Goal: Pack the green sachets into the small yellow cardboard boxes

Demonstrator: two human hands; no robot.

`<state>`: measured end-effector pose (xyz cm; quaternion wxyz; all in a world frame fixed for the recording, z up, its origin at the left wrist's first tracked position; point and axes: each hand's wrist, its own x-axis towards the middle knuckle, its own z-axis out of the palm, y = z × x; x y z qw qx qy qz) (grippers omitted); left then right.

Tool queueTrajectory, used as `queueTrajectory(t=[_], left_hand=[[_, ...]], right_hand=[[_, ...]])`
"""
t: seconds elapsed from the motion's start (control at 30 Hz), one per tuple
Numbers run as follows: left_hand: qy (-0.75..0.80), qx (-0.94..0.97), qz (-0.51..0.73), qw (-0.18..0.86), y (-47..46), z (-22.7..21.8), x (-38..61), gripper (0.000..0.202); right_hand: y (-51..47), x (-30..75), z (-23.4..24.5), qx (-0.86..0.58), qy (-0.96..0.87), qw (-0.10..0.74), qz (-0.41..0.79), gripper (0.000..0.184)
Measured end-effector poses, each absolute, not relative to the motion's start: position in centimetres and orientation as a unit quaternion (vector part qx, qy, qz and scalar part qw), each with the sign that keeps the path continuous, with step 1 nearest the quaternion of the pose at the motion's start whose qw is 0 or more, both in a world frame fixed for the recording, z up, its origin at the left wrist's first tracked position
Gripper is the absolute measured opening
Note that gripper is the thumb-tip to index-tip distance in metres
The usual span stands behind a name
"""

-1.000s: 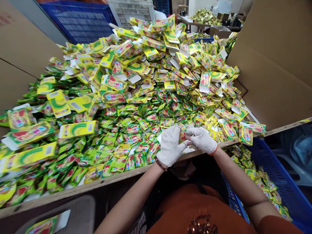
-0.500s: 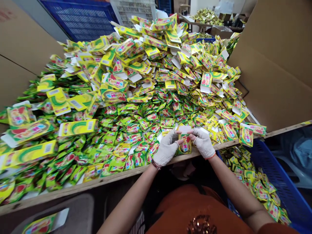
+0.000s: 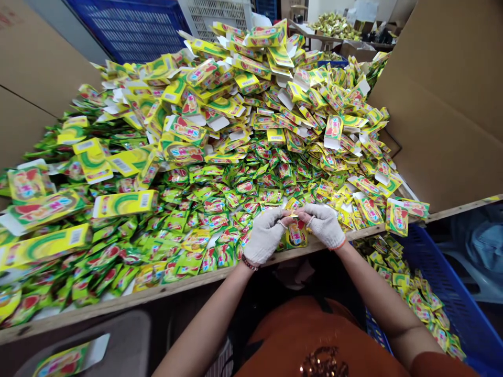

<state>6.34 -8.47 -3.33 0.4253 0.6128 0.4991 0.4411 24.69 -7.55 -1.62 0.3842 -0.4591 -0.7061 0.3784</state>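
Between my hands, at the table's front edge, is a small yellow-and-green candy box (image 3: 296, 236) with a red fruit picture on its front. My left hand (image 3: 266, 235), in a white fingerless glove, pinches its upper left side. My right hand (image 3: 325, 226), gloved the same way, grips the top right corner. Both sets of fingertips meet at the box's upper end and partly cover it. Just beyond lie many small green candy packets (image 3: 214, 206), and flat or open cartons (image 3: 184, 131) are heaped behind them.
A wooden edge strip (image 3: 165, 289) borders the table. Cardboard walls (image 3: 444, 104) stand on both sides. Below right, a blue crate (image 3: 456, 309) holds several filled boxes. A grey stool (image 3: 129, 335) with one open box (image 3: 66, 361) is below left. Plastic crates (image 3: 137, 31) stand behind.
The white flap that stood up at the box's top no longer shows. My fingertips have drawn closer together over that end, and a thin yellow edge shows between them.
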Motion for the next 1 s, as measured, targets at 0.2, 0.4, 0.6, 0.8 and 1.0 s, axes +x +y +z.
queueTrajectory(t=[0.2, 0.4, 0.6, 0.8, 1.0], left_hand=[[0.512, 0.626, 0.412, 0.419, -8.3, -1.6, 5.8, 0.03], [0.453, 0.704, 0.443, 0.322, -9.5, -2.8, 5.1, 0.022], [0.36, 0.766, 0.47, 0.251, -10.8, -3.6, 5.3, 0.024], [0.497, 0.725, 0.408, 0.245, -8.4, -2.8, 3.8, 0.024], [0.601, 0.769, 0.202, 0.089, -2.6, -2.7, 2.5, 0.022]], right_hand=[[-7.5, 24.0, -1.3, -0.477, -0.671, 0.4, 0.401, 0.02], [-8.0, 24.8, -0.9, -0.414, -0.744, 0.381, 0.361, 0.019], [-9.1, 25.5, -1.8, -0.395, -0.761, 0.364, 0.363, 0.016], [-9.7, 27.6, -1.0, -0.465, -0.54, 0.49, 0.502, 0.049], [-6.2, 30.9, -1.2, -0.49, -0.513, 0.507, 0.489, 0.053]])
